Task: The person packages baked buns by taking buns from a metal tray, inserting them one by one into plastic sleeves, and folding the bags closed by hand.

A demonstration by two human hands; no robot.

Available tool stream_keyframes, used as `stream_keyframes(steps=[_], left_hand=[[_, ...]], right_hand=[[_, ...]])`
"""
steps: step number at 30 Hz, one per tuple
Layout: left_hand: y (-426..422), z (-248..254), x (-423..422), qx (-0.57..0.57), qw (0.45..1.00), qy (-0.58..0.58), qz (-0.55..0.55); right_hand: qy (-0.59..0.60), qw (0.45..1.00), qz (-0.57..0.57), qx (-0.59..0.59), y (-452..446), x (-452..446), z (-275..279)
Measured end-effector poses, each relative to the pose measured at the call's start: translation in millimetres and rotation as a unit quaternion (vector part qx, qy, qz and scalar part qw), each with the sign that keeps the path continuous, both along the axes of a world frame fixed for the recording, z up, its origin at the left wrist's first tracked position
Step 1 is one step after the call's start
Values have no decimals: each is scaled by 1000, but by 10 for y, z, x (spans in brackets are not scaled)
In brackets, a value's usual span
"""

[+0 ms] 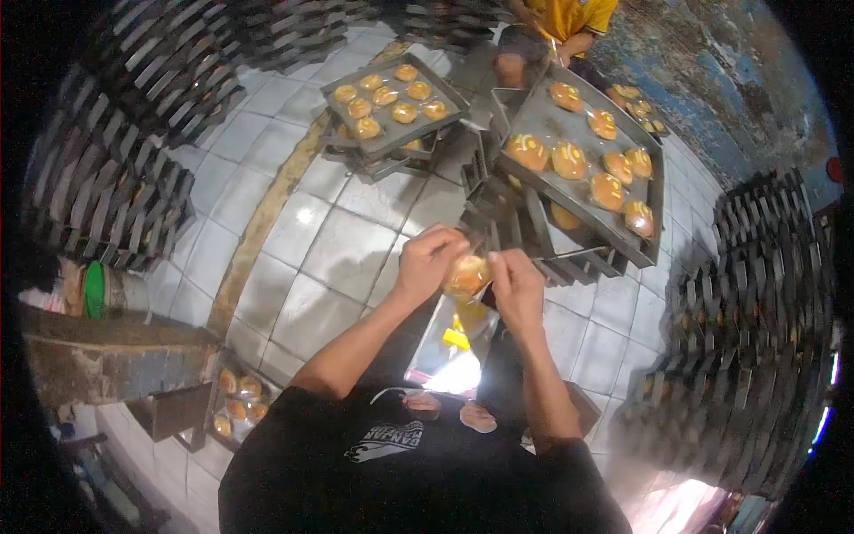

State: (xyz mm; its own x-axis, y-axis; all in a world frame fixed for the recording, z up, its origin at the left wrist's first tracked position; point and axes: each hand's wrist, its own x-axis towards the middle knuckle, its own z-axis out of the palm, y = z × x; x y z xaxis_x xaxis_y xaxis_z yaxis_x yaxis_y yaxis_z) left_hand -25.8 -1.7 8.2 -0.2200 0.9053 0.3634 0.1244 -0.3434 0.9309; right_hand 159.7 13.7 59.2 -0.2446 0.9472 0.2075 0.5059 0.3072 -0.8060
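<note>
A round golden bun in a see-through plastic bag is held up between my two hands, above my lap. My left hand is closed, pinching the bag at the bun's upper left. On the other side, the fingers of my right hand pinch the bag's right edge. Below the bun, a shiny stack of plastic bags with yellow print lies on my lap. Just beyond my right hand stands a pile of dark trays; the top tray bears several buns with yellow topping.
Farther left, another tray of buns tops a low stack on the tiled floor. Tall stacks of dark trays rise at both sides. A person in a yellow shirt sits at the back. More buns lie in a tray at lower left.
</note>
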Motion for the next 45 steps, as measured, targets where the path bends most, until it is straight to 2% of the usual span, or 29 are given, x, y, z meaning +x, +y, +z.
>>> stream_keyframes(steps=[1, 4, 5, 6, 7, 9, 13, 15, 17, 18, 19, 20, 23, 24, 26, 27, 28, 30, 31, 33, 34, 35, 37, 39, 40, 41, 42, 43, 45], left_hand=[[-8, 8, 26, 3, 1000, -2, -4], [-41, 131, 19, 26, 999, -25, 5], [-37, 192, 17, -54, 997, -52, 33], [-94, 216, 43, -137, 986, -79, 58], [-120, 131, 56, -141, 986, -76, 53], [-8, 28, -2, -126, 963, -211, 108], [-199, 95, 108, -96, 964, -233, 89], [-205, 154, 127, -71, 974, -195, 90], [-242, 139, 101, -62, 982, -157, 90], [-150, 145, 36, -97, 972, -179, 117], [-58, 160, -35, -126, 961, -200, 144], [3, -85, -154, -71, 979, -15, 192], [-311, -186, -200, -28, 988, 54, 145], [-461, -358, -214, -36, 987, 54, 144], [-552, -757, -257, -237, 967, -85, 41], [-531, -690, -245, -241, 966, -85, 40], [-451, -540, -247, -257, 954, -154, 9], [-261, -456, -290, -268, 938, -212, -55], [-114, -273, -218, -264, 939, -210, -62], [135, 140, 50, -114, 938, -322, -66], [221, 246, 118, -115, 944, -302, -67], [231, 228, 174, -109, 944, -301, -80], [116, 72, 210, -151, 982, -75, -83], [-211, -122, 221, -90, 988, 85, -89], [-436, -81, 165, -4, 967, 245, -69], [-581, -191, 135, 24, 927, 370, -58], [-752, -100, 139, 30, 905, 424, -26], [-807, -161, 108, 35, 904, 426, -17], [-910, -207, -13, 38, 880, 471, -47]], right_hand=[[-32, 991, 36, 129, -20, -31, 38], [3, 984, 27, 174, -42, -108, 278], [16, 983, 13, 182, -57, -125, 299], [34, 998, 6, 43, 76, -107, 168], [35, 999, 0, 40, 53, -26, 107], [236, 952, -31, -191, 189, -31, 165], [301, 924, -9, -237, -19, -132, 249], [258, 943, -16, -209, -21, -136, 389], [84, 989, -21, 123, -49, -143, 391], [45, 995, -19, 93, 112, -108, 266], [139, 985, -26, -100, 267, -46, 91], [146, 983, -20, -110, 250, 38, -61], [165, 966, -7, -201, -12, 115, -246], [184, 943, -16, -276, -183, 160, -303], [247, 888, -26, -387, -396, 190, -792], [321, 831, -25, -453, -478, 135, -857], [321, 830, -26, -455, -460, 114, -673], [267, 875, -73, -397, -405, 68, -106], [338, 901, -56, -266, -264, 60, -186], [169, 978, -93, -82, 171, 468, -146], [168, 980, -99, 36, 378, 424, 161], [47, 986, -95, 130, 615, 559, 272], [-138, 933, -147, 297, 848, 600, 404], [-121, 950, -135, 253, 764, 665, 329], [-111, 962, -113, 221, 610, 692, 187], [-143, 988, -46, 15, 319, 655, 268], [-64, 996, 8, 56, 110, 592, -45], [-116, 989, 60, -63, -154, 497, -59], [-167, 966, 150, 129, -466, 399, -316]])
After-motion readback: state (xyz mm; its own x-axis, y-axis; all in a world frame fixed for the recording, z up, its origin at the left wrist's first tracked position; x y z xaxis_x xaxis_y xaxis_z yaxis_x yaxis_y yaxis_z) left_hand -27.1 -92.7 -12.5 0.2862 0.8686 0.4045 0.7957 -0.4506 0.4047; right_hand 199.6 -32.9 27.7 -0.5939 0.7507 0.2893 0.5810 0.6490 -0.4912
